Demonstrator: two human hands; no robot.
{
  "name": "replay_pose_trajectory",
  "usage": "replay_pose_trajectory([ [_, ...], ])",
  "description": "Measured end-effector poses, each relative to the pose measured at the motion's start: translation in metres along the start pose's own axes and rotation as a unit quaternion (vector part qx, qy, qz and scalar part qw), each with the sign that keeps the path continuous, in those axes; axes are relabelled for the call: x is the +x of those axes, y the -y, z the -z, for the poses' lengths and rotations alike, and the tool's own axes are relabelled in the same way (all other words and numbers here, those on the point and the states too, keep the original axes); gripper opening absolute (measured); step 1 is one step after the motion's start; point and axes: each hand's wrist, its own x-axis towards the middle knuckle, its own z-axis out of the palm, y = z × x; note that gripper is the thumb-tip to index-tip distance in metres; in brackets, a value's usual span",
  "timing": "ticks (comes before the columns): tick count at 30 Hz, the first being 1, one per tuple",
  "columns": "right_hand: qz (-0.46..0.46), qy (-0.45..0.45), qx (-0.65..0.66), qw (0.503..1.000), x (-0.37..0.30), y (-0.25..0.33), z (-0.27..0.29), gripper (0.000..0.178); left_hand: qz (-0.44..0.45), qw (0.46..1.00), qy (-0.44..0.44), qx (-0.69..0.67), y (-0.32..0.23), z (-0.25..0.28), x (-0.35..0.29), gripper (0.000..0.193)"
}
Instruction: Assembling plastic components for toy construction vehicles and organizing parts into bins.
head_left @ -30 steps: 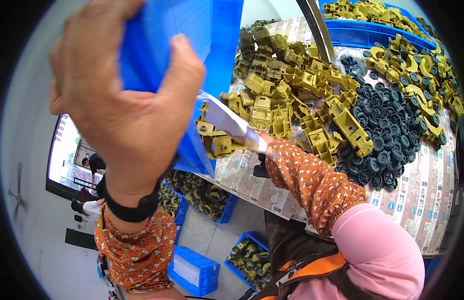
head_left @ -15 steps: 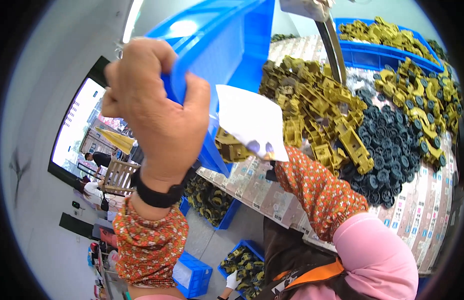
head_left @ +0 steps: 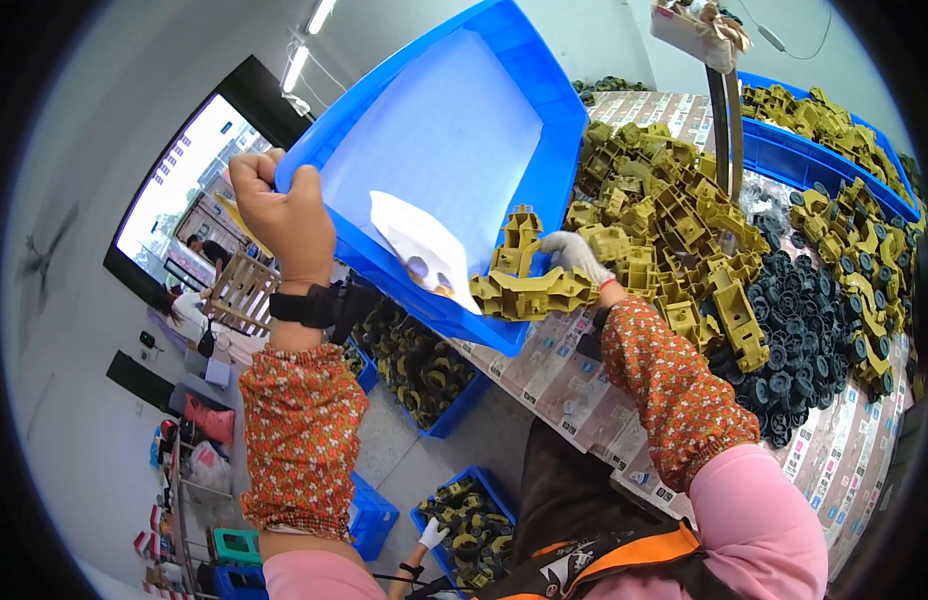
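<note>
My left hand [head_left: 277,213] grips the rim of a large blue plastic bin [head_left: 464,130], held tilted with its open side toward me. A white paper slip [head_left: 424,250] lies inside near the lower wall. My right hand [head_left: 574,255], in a white glove, holds a cluster of olive-yellow plastic parts [head_left: 529,285] at the bin's lower rim. Behind it lies a heap of the same olive-yellow parts [head_left: 664,220] on the table.
Black round parts [head_left: 814,330] are piled right of the yellow heap. Another blue bin [head_left: 784,155] full of yellow parts stands at the back. A metal post [head_left: 726,130] rises from the table. Blue bins [head_left: 424,370] with parts sit on the floor below.
The blue bin has swung down and back so its inside faces me. My right hand has let go of the paper slip and taken hold of yellow parts at the rim.
</note>
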Motion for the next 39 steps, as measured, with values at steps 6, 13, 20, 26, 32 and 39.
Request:
replay_pose_trajectory([
  [6,-0.307,-0.099,0.505,0.800,-0.014,0.050,0.044,0.038,0.124,0.990,-0.041,-0.047,0.047,0.033,-0.021,0.028],
  [13,-0.228,-0.112,0.168,0.953,-0.018,0.129,0.082,0.079,0.095,0.995,-0.037,-0.021,0.023,0.004,-0.034,0.028],
  [20,0.039,0.189,-0.311,0.931,-0.038,0.225,0.026,0.066,0.072,0.995,-0.020,-0.065,-0.011,-0.001,-0.044,0.028],
  [26,-0.004,0.225,-0.385,0.895,-0.051,0.206,0.005,0.052,0.073,0.997,0.004,-0.021,-0.014,0.029,-0.083,0.029],
  [32,-0.121,0.085,-0.434,0.889,-0.054,0.198,0.049,0.031,0.088,0.996,-0.013,0.005,-0.020,0.065,-0.102,0.030],
  [39,-0.125,-0.062,-0.565,0.813,-0.079,0.193,0.097,0.046,0.133,0.990,-0.036,-0.015,-0.009,0.100,-0.134,0.029],
])
